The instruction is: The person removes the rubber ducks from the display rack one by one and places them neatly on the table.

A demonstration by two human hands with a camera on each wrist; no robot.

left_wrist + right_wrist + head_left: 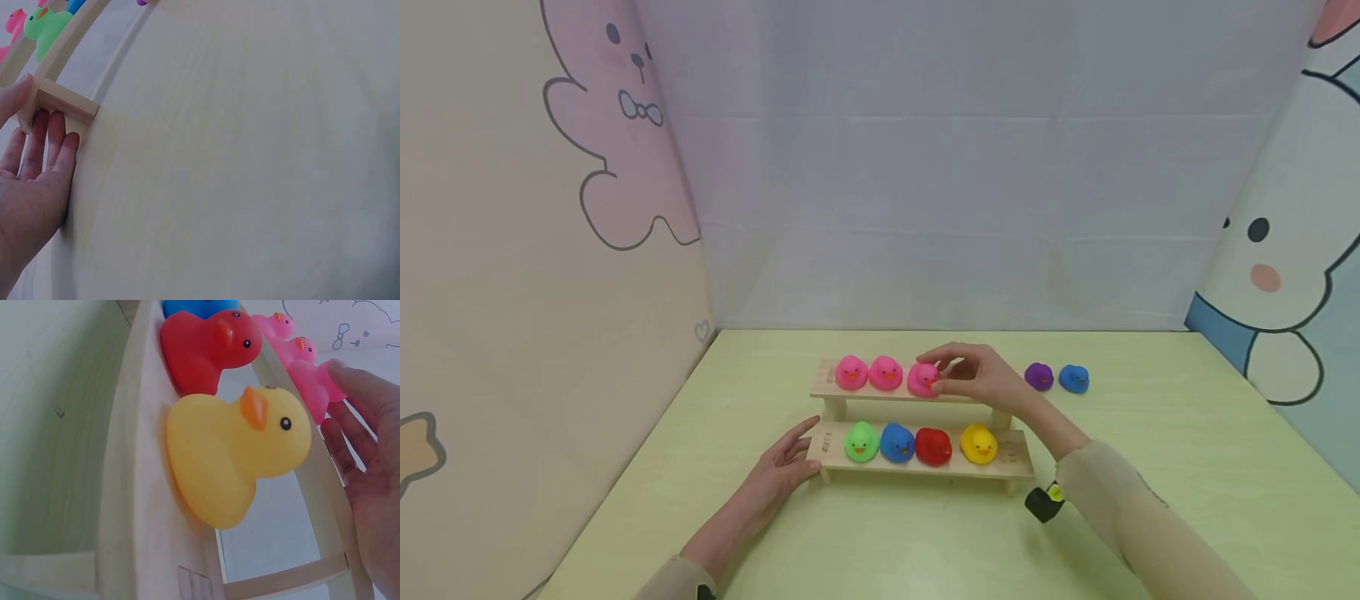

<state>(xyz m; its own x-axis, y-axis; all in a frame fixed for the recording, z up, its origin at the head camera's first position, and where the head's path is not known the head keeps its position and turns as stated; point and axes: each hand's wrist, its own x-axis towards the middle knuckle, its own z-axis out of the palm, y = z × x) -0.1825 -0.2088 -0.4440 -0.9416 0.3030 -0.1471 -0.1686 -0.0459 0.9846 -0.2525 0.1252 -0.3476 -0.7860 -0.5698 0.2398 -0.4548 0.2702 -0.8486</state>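
Observation:
A two-step wooden shelf (1015, 450) stands on the table. My left hand (782, 467) holds the left end of its lower step, thumb on one side and fingers on the other, as the left wrist view shows. Over the upper step, my right hand (981, 379) pinches a pink rubber duck (921, 381) between thumb and fingers. Two more pink ducks (868, 373) sit to its left on that step. On the lower step are a green duck (861, 442), a blue duck (897, 443), a red duck (933, 447) and a yellow duck (219, 456), with a gap between the red and yellow ones.
Behind the shelf on the right, a purple duck (1039, 377) and another blue duck (1074, 378) sit on the pale green table (1187, 433). A small black-and-yellow object (1045, 503) shows beside the right sleeve. Walls with cartoon figures border the table.

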